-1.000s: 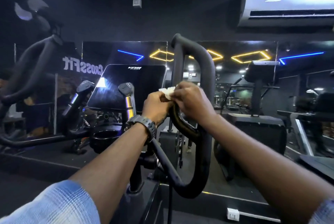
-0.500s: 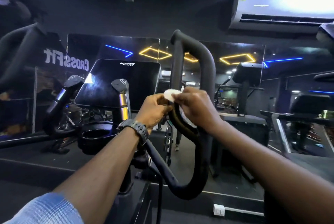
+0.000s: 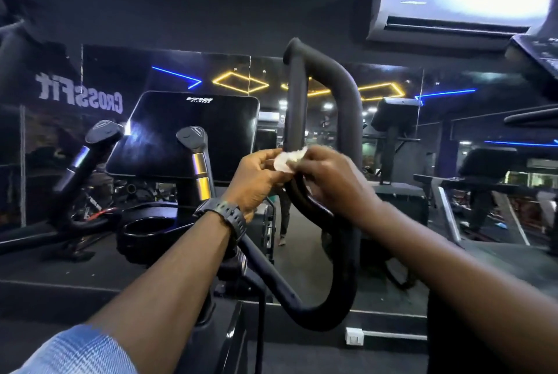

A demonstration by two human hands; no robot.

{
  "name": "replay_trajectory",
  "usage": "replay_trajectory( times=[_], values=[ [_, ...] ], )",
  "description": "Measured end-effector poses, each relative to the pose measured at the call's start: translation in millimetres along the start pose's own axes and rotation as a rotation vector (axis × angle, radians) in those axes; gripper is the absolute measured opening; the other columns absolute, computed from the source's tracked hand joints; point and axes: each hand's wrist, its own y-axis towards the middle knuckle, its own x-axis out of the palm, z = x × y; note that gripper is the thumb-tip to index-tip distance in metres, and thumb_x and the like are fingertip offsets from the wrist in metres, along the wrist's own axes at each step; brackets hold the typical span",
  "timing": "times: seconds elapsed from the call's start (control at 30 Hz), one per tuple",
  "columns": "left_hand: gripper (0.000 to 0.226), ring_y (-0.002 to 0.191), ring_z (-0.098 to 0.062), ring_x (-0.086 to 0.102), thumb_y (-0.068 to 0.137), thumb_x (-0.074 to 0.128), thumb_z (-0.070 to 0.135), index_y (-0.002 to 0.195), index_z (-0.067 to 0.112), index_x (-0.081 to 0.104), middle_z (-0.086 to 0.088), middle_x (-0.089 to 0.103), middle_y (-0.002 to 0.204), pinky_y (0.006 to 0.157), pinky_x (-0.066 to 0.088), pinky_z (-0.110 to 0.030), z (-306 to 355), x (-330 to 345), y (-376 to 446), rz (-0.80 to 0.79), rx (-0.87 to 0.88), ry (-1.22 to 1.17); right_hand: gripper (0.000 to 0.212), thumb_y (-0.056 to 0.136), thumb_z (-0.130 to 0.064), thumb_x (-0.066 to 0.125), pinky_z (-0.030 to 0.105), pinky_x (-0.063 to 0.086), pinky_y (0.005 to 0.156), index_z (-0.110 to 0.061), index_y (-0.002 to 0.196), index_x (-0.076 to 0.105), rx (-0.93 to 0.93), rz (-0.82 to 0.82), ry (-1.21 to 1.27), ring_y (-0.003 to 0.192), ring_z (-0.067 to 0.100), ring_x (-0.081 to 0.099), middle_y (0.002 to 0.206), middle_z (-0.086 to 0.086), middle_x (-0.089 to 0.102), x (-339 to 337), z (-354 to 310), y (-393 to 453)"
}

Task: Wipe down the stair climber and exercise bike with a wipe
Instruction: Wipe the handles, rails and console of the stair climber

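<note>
Black foam-padded left handle point(image 3: 99, 138) with a metal band at far left, angled up beside the dark console screen point(image 3: 193, 135); second short handle point(image 3: 196, 156) with gold bands just right of it, in front of the screen. Round black cup holder point(image 3: 148, 227) below the screen. Left hand point(image 3: 256, 177), digital watch point(image 3: 225, 216) on the wrist and a blue striped sleeve point(image 3: 81, 349) at the lower edge, raised to the looped black handlebar point(image 3: 326, 77) of the machine, fingers curled, grip pinching the left edge of a small white wipe point(image 3: 287, 159). Wipe crumpled, pressed against the inner upright of the loop, about halfway up it. Right hand point(image 3: 335, 180) just beside, touching the wipe, fingers curled round the wipe's right side and the bar, grip closed on both. Mirror wall behind, with reversed "CrossFit" lettering, blue and yellow light strips. White air conditioner point(image 3: 459, 8) high at right. White wall socket point(image 3: 354, 336) low beneath the loop.
</note>
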Motion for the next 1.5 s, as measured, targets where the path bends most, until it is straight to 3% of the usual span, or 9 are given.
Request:
replay_trajectory(
  times=[0.17, 0.4, 0.63, 0.7, 0.8, 0.9, 1.1, 1.23, 1.5],
  values=[
    [0.044, 0.094, -0.025, 0.072, 0.087, 0.059, -0.016, 0.127, 0.001, 0.058, -0.017, 0.071, 0.111, 0.077, 0.062, -0.031, 1.8, -1.8, -1.8, -0.025, -0.008, -0.021, 0.017, 0.09, -0.01, 0.061, 0.042, 0.055, 0.072, -0.008, 0.099, 0.075, 0.04, 0.116, -0.21, 0.082, 0.027, 0.061, 0.092, 0.01, 0.061, -14.5, 32.5, 77.5],
    [0.047, 0.102, -0.026, 0.071, 0.085, 0.064, -0.012, 0.129, 0.005, 0.06, -0.013, 0.071, 0.115, 0.084, 0.061, -0.037, 1.8, 1.7, -2.1, 0.011, -0.018, 0.01, 0.029, 0.092, -0.023, 0.054, 0.036, 0.055, 0.07, -0.009, 0.111, 0.07, -0.116, -0.119, -0.106, 0.088, 0.021, 0.051, 0.096, 0.008, 0.056, -1.2, -1.2, -6.4],
    [0.039, 0.089, -0.026, 0.068, 0.09, 0.036, -0.006, 0.108, 0.005, 0.069, -0.014, 0.071, 0.099, 0.084, 0.058, -0.042, 23.1, 15.2, 12.5, 0.11, 0.005, -0.108, 0.009, 0.087, -0.01, 0.066, 0.043, 0.054, 0.07, -0.007, 0.091, 0.074, 0.001, 0.034, -0.185, 0.082, 0.026, 0.057, 0.09, 0.007, 0.058, -13.6, 28.1, 62.3],
    [0.043, 0.084, -0.022, 0.072, 0.09, 0.032, -0.005, 0.109, 0.005, 0.069, -0.013, 0.074, 0.098, 0.074, 0.06, -0.035, 30.0, 14.3, 18.9, 0.134, -0.002, -0.18, 0.022, 0.091, -0.016, 0.056, 0.04, 0.055, 0.069, -0.004, 0.094, 0.074, 0.004, 0.022, -0.121, 0.08, 0.025, 0.057, 0.087, 0.008, 0.058, -5.5, 11.1, 31.7],
    [0.039, 0.097, -0.026, 0.072, 0.097, 0.034, -0.001, 0.111, 0.004, 0.07, -0.02, 0.073, 0.11, 0.086, 0.059, -0.04, 37.0, 14.1, 38.1, 0.131, 0.02, -0.227, 0.042, 0.093, -0.027, 0.041, 0.039, 0.053, 0.066, -0.003, 0.097, 0.075, -0.013, 0.003, -0.038, 0.076, 0.027, 0.058, 0.082, 0.01, 0.058, -2.7, -4.0, 6.8],
    [0.029, 0.092, -0.03, 0.068, 0.099, 0.043, 0.001, 0.108, -0.001, 0.07, -0.02, 0.071, 0.104, 0.09, 0.055, -0.045, 41.2, 15.1, 55.2, 0.148, 0.032, -0.206, 0.018, 0.088, -0.014, 0.063, 0.035, 0.053, 0.072, -0.007, 0.097, 0.076, 0.003, 0.039, -0.159, 0.081, 0.026, 0.06, 0.087, 0.008, 0.06, -7.0, 14.9, 46.8],
    [0.028, 0.087, -0.023, 0.067, 0.098, 0.046, -0.003, 0.118, -0.002, 0.066, -0.015, 0.07, 0.102, 0.08, 0.058, -0.032, 24.0, -10.5, 71.2, -0.061, 0.062, -0.263, 0.018, 0.089, -0.02, 0.063, 0.036, 0.051, 0.072, -0.011, 0.098, 0.076, 0.119, 0.147, -0.305, 0.08, 0.024, 0.058, 0.089, 0.006, 0.059, 7.3, 3.5, 61.2],
    [0.021, 0.061, -0.012, 0.068, 0.099, 0.051, -0.001, 0.113, -0.005, 0.066, -0.013, 0.071, 0.091, 0.058, 0.059, -0.025, 35.7, -17.7, 98.6, -0.137, -0.047, -0.22, 0.018, 0.086, -0.012, 0.07, 0.037, 0.051, 0.073, -0.011, 0.103, 0.076, 0.29, 0.087, -0.272, 0.079, 0.03, 0.059, 0.086, 0.007, 0.061, 8.8, -24.6, 50.6],
    [0.013, 0.069, -0.006, 0.069, 0.097, 0.06, 0.006, 0.101, 0.009, 0.073, 0.0, 0.075, 0.082, 0.065, 0.058, -0.021, 39.0, -27.1, 106.4, -0.351, -0.208, -0.318, 0.028, 0.089, -0.019, 0.049, 0.039, 0.056, 0.072, -0.013, 0.097, 0.076, 0.553, -0.008, -0.405, 0.082, 0.032, 0.064, 0.09, 0.009, 0.067, 7.5, -38.7, 84.8]
  ],
)
